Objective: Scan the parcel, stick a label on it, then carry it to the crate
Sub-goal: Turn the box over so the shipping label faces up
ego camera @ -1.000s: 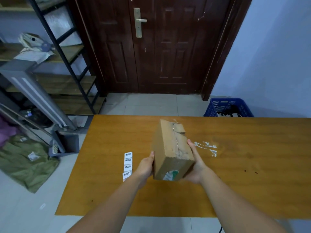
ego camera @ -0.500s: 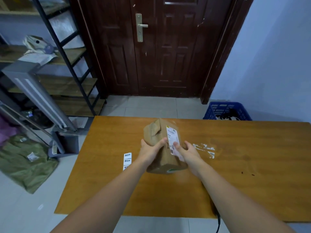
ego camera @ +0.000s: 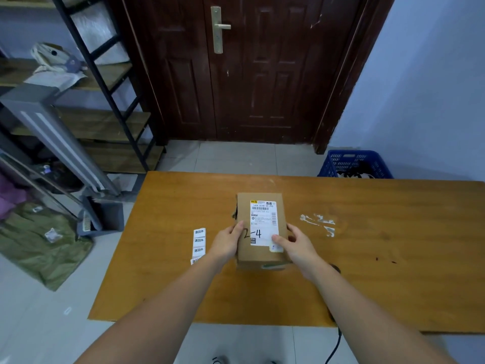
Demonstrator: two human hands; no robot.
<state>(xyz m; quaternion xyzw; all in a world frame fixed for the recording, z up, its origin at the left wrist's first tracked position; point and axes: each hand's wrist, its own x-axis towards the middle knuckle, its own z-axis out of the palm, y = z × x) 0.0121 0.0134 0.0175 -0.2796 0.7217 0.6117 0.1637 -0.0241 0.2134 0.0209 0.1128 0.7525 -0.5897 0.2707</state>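
Note:
A brown cardboard parcel (ego camera: pixel 259 200) lies on the wooden table (ego camera: pixel 367 258), its white shipping label (ego camera: pixel 262 219) facing up with "2-4" handwritten on it. My left hand (ego camera: pixel 227 243) grips the parcel's left side. My right hand (ego camera: pixel 298 244) holds its right side, thumb on the label's lower corner. A strip of small white stickers (ego camera: pixel 198 244) lies on the table just left of my left hand. A blue plastic crate (ego camera: pixel 354 164) stands on the floor beyond the table's far right edge. A dark object with a black cable (ego camera: pixel 334 348) is mostly hidden under my right forearm.
White tape residue (ego camera: pixel 319 223) marks the table right of the parcel. A dark wooden door (ego camera: pixel 236 67) is straight ahead. A metal shelf rack (ego camera: pixel 99 82) stands at left, with a green bag (ego camera: pixel 39 243) and a grey dustpan (ego camera: pixel 101 219) on the floor.
The parcel was held tilted above the table, then turned over. It now lies flat with the shipping label up, both hands still on its sides.

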